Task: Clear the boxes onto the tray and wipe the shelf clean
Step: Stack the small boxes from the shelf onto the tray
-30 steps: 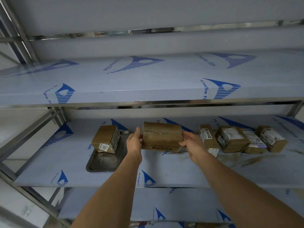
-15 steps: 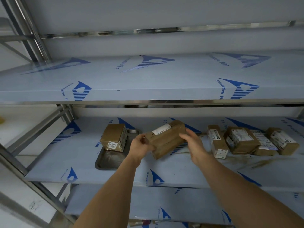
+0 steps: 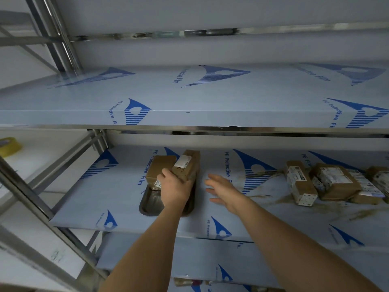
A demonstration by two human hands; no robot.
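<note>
My left hand (image 3: 175,191) grips a brown labelled cardboard box (image 3: 186,167) over the dark metal tray (image 3: 150,204); my right hand (image 3: 224,191) hovers, fingers spread. Next, I'd set it down beside the first box (image 3: 159,171).

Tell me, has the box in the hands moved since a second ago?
Yes. The box has gone left, from over the bare shelf to the tray, beside the box already there. Only the left hand grips it now.
</note>
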